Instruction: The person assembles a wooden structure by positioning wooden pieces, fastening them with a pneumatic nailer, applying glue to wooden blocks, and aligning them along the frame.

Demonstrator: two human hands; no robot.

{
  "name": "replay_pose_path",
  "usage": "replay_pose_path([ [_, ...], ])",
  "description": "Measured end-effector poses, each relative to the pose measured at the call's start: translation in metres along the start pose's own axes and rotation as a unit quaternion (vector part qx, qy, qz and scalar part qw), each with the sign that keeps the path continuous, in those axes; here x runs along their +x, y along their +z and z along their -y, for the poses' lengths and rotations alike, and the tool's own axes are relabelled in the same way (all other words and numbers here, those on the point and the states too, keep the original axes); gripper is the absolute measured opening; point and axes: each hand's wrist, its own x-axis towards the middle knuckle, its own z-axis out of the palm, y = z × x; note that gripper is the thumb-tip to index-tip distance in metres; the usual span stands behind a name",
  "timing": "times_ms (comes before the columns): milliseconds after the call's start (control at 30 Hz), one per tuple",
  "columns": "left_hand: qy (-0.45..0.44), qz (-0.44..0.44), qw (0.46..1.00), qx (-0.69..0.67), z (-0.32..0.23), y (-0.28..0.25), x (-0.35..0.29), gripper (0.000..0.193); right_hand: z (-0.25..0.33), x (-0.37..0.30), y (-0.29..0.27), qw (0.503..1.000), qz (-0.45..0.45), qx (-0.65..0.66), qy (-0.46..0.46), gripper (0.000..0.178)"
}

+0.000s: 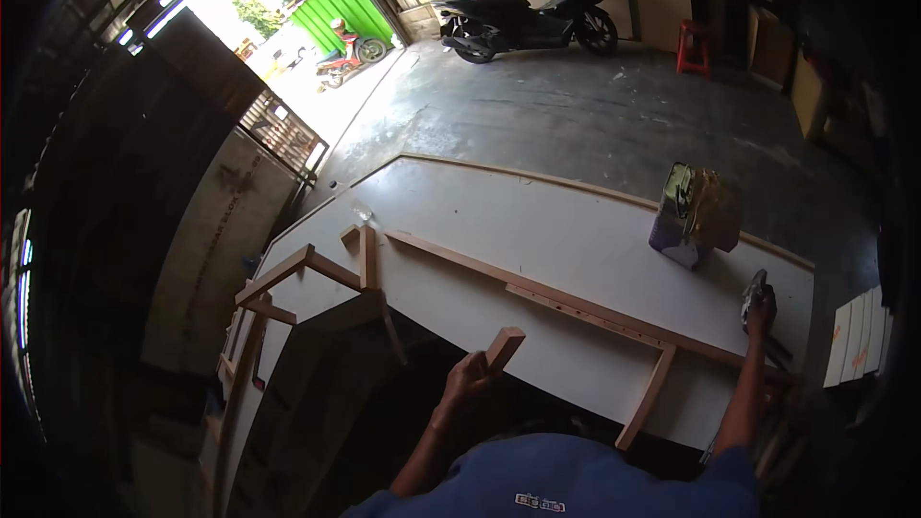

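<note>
My left hand (465,382) is closed around a short wooden block (506,348), held up at the near edge of a white table (556,216) with wooden edging. At the table's right end, my right hand (762,311) is wrapped round a silvery metal hand tool (755,290). The tool's exact kind is too small and dark to make out. Between my hands lies a long wooden strip (460,262), with a shorter strip (585,315) against it. A crosspiece (649,393) runs from it toward me.
Left of my hands, an angular wooden frame (334,271) stands on the table. A worn box (676,230) sits near the far right edge. Beyond are a black scooter (528,11), a red stool (693,46), and a red motorbike (350,56) outside the doorway. White panels (859,336) lean at right.
</note>
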Motion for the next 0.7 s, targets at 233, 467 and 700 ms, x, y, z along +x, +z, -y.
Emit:
replay_pose_path([
  [233,0.087,0.022,0.996,-0.018,-0.046,-0.013,0.044,0.03,0.142,-0.124,-0.09,0.657,-0.071,0.742,0.113,0.033],
  [467,0.149,0.081,0.985,-0.034,-0.059,-0.004,0.063,0.036,0.288,-0.265,-0.032,0.619,0.236,0.746,0.064,0.046],
  [700,0.291,-0.007,0.956,-0.014,-0.041,-0.008,0.052,0.034,0.39,-0.279,-0.023,0.833,0.413,0.363,-0.059,0.053],
])
